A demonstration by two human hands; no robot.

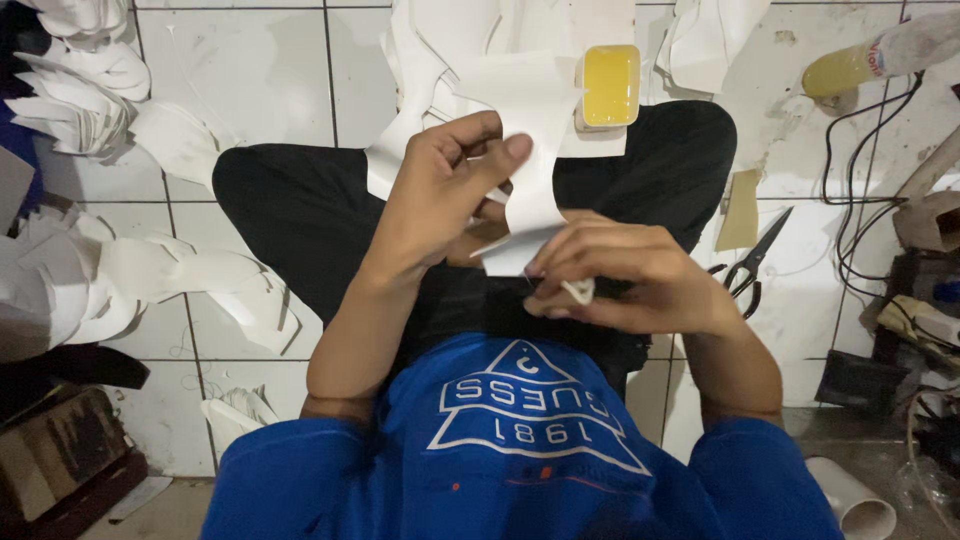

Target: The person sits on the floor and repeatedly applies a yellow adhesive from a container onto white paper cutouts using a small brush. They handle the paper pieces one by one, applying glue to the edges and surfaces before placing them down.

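Right hand (pixel 625 280): closed, fingertips pinching the lower end of the white cut sheet (pixel 530 175), seemingly to steady it. Left hand (pixel 445 195): closed on the sheet's middle, thumb on top, holding it over the lap. Scissors (pixel 748 268): on the tiled floor (pixel 260 70), beside the right knee, within reach. Yellow glue tray (pixel 611 85): beyond the knees. White cutouts (pixel 80 90): piled far left.
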